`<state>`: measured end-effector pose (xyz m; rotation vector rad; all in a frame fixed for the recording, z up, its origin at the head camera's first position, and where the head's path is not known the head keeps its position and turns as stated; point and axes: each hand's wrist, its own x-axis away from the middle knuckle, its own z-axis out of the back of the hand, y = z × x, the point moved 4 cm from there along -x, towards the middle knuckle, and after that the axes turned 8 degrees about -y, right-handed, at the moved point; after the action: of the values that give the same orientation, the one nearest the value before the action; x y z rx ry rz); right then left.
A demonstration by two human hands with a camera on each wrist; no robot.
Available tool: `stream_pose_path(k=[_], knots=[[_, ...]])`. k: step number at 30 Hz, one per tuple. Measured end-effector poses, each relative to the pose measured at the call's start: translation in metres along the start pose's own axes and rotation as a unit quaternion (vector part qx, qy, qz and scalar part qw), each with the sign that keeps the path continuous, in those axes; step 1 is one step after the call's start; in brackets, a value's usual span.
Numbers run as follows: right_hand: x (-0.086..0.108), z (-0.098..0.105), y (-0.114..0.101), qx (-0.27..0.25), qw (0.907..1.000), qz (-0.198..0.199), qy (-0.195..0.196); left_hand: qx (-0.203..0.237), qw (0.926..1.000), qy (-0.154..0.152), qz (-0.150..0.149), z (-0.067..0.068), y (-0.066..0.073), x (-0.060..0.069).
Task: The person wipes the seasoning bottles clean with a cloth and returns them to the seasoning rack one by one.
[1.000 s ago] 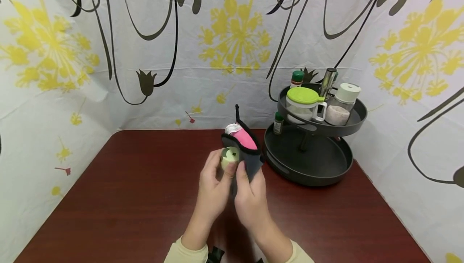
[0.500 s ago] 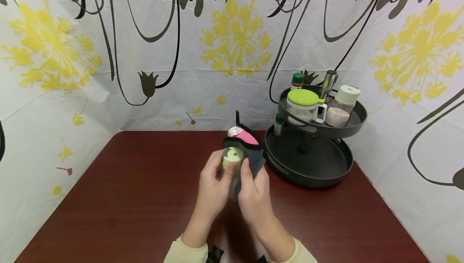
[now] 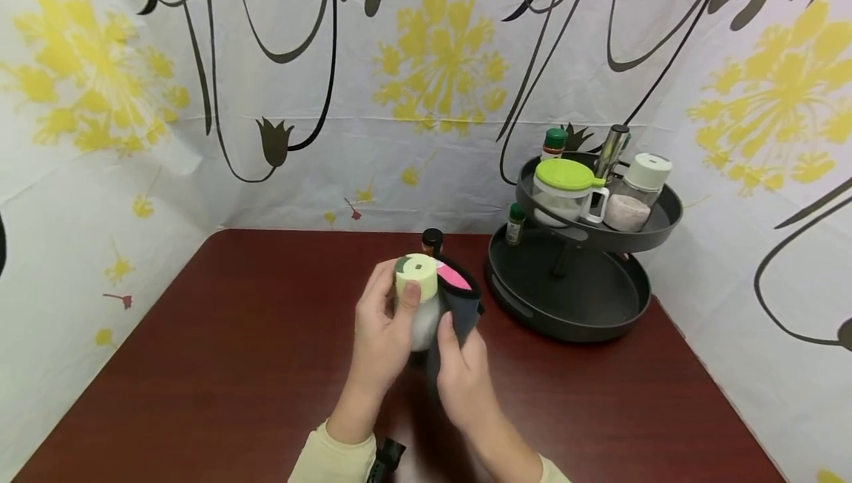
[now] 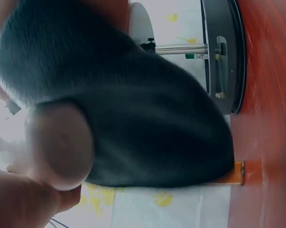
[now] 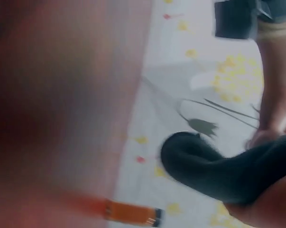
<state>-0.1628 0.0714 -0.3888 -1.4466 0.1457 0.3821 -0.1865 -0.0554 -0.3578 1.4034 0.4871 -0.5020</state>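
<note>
Nearest are two pale sleeves (image 3: 339, 461), with a black strap (image 3: 387, 459) at the left wrist; both forearms reach forward over the bench (image 3: 233, 357) and slant inward, so the hands come close together at the centre. The left hand (image 3: 378, 324) is upright, wrist below, its thumb laid on the near side of the jar (image 3: 426, 320) by the cap and its fingers wrapped round the left side: it holds the jar cap up. The right hand (image 3: 462, 368), a little lower, pinches the pouch (image 3: 461, 313) near its left edge, thumb on the near face, fingers behind. The jar is outside the pouch, just left of it; whether they touch I cannot tell. The pouch's black-rimmed mouth is at the top, with pink showing inside. Both things are off the bench. Beyond them an orange bottle (image 5: 133, 213) with a black cap stands on the bench, partly hidden from the head view. To the right is a two-tier rack (image 3: 566, 302), with a lime-lidded pot (image 3: 562, 198), a white-capped shaker (image 3: 629, 205) and other containers on its upper tray. Behind everything hangs a flowered cloth (image 3: 220, 83).
</note>
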Motion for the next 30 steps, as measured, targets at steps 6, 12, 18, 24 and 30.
stream_pose_path(k=[6, 12, 18, 24, 30], knots=[[-0.009, 0.010, -0.036, 0.039, 0.9928, 0.109, 0.031, -0.035, 0.9982, -0.043, -0.024, -0.012, 0.006, -0.001], [-0.005, 0.002, -0.023, 0.064, 0.9919, 0.106, 0.028, -0.029, 0.9991, -0.020, -0.023, -0.006, 0.006, 0.001], [-0.002, 0.001, -0.006, -0.069, 0.9949, -0.070, -0.023, 0.010, 0.9991, 0.039, 0.008, 0.006, 0.004, 0.001], [-0.007, 0.000, -0.013, -0.389, 0.8959, -0.195, -0.090, 0.079, 0.9965, -0.010, 0.027, 0.002, 0.006, 0.000], [-0.003, 0.002, -0.014, -0.466, 0.8455, -0.233, -0.117, 0.015, 0.9961, -0.057, 0.065, 0.000, 0.004, 0.000]])
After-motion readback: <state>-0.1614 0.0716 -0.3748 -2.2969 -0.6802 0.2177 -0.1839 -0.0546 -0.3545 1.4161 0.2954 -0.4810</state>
